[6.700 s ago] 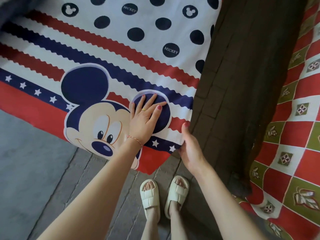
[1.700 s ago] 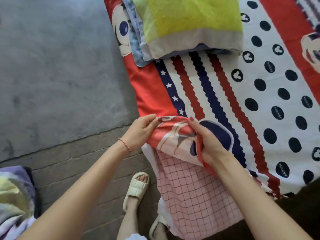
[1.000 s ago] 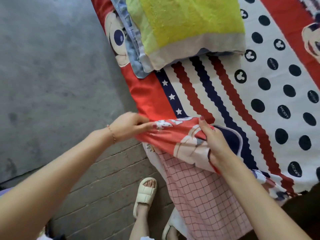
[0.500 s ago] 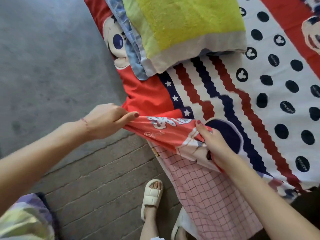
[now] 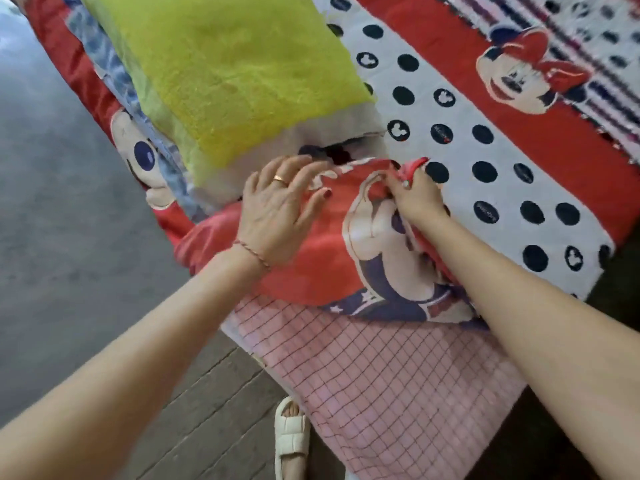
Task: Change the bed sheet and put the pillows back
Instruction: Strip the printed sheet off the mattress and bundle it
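two hands work the smooth printed sheet [image 5: 322, 258]: left hand [image 5: 277, 209] flat, fingers spread; right hand [image 5: 417, 195] clenched on a bunched fold, below the fuzzy yellow-green pillow [image 5: 221, 71] at upper left.

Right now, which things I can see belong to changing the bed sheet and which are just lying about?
Part of the job:
cartoon-print bed sheet
pink checked underlay
yellow-green pillow
left hand, flat on the folded-back corner
right hand, gripping the sheet's edge

Just there:
cream slipper
grey floor
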